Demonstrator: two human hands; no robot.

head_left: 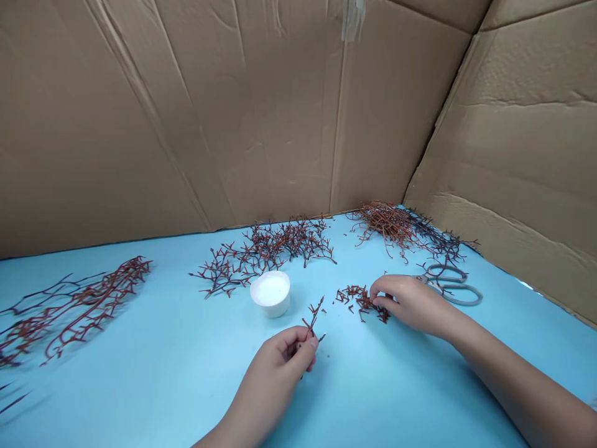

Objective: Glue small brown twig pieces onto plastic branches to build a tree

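Scissors point(457, 287) partly hidden behind right hand point(413, 303); twig point(315, 316) base inside left hand point(280, 364); leftmost branches point(114, 287) cut by edge.

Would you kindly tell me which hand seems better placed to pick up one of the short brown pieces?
Probably the right hand: its fingertips are at the pile of short brown pieces, whereas the left hand holds a branched stem.
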